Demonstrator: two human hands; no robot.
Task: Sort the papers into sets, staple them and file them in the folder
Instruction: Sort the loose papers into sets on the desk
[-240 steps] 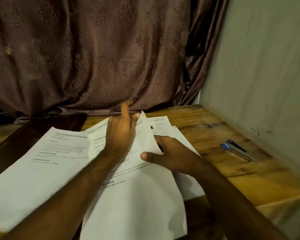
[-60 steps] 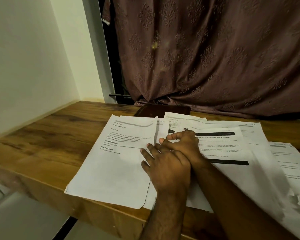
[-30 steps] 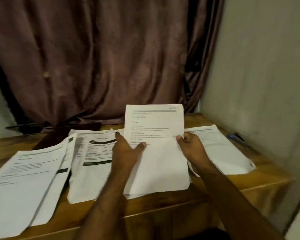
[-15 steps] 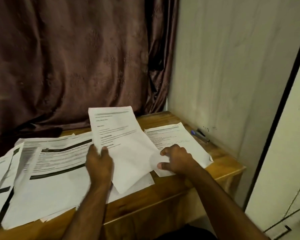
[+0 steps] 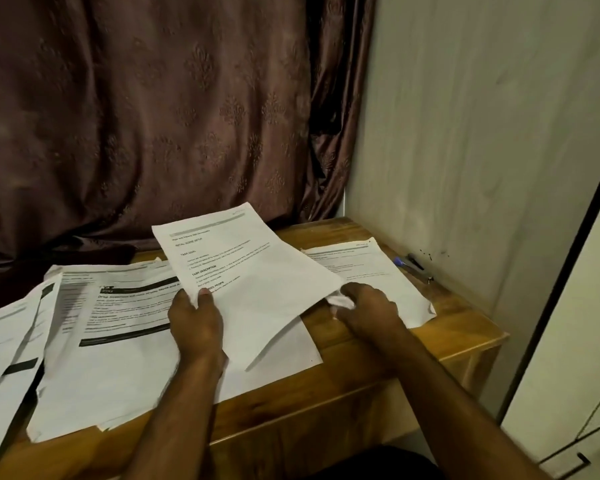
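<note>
Papers (image 5: 125,341) on wooden table (image 5: 413,344), brown curtain (image 5: 153,116) behind

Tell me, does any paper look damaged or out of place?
Yes. The sheet lying at the right end of the table has a crumpled near corner under the right hand. The left stacks are fanned unevenly and overhang the table's front edge.
</note>
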